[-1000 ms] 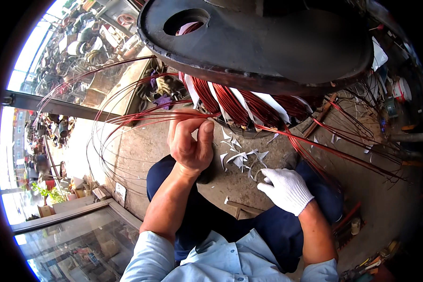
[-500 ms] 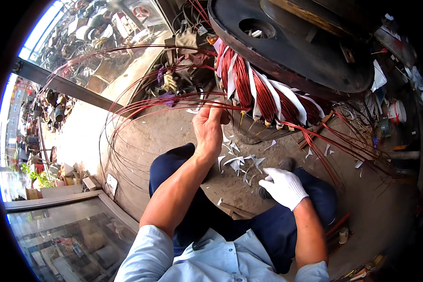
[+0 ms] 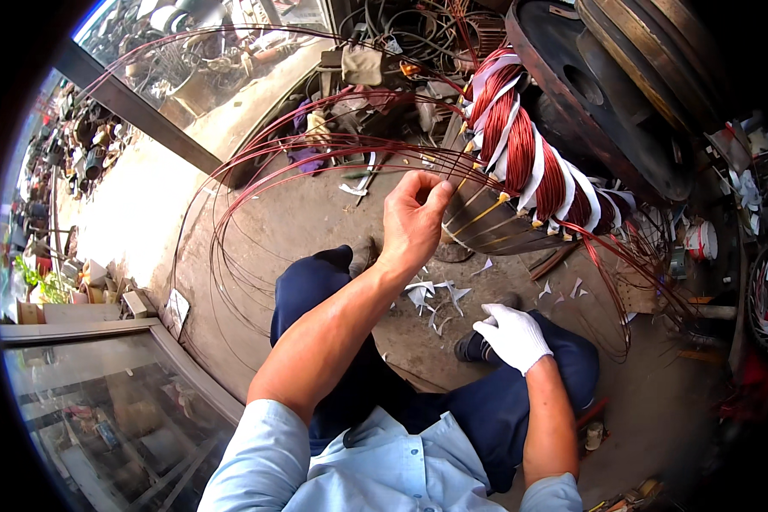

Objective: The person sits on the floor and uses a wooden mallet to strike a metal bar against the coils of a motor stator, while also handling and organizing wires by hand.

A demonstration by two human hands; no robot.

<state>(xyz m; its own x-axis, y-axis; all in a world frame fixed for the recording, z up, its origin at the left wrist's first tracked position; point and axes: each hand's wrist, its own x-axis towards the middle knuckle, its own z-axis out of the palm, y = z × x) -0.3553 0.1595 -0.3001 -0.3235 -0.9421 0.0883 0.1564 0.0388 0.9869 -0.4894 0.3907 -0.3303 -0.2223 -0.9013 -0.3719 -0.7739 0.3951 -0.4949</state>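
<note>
A stator core (image 3: 499,224) stands in front of me, its windings of red enamelled copper wire (image 3: 497,124) parted by white insulating strips (image 3: 533,171). Loose wire leads (image 3: 316,147) loop out from it to the left. My bare left hand (image 3: 411,220) is raised just below these leads, at the core's left edge. Its fingers are curled with thumb and forefinger close together; whatever lies between them is too small to make out. Wearing a white knit glove, my right hand (image 3: 514,338) hangs by my right knee, thumb apart from the loosely bent fingers, with nothing visible in it.
Big dark round metal parts (image 3: 606,94) rise behind the windings. White scraps (image 3: 427,296) litter the concrete floor (image 3: 264,222). More wire leads (image 3: 648,273) hang at the right. A glass-paned frame (image 3: 102,410) stands at the lower left, and heaped cables (image 3: 435,34) lie at the back.
My left hand has dropped from the wire leads to just below them, closer to the core's edge. The view has shifted, putting the windings farther right. My right hand stays by the knee.
</note>
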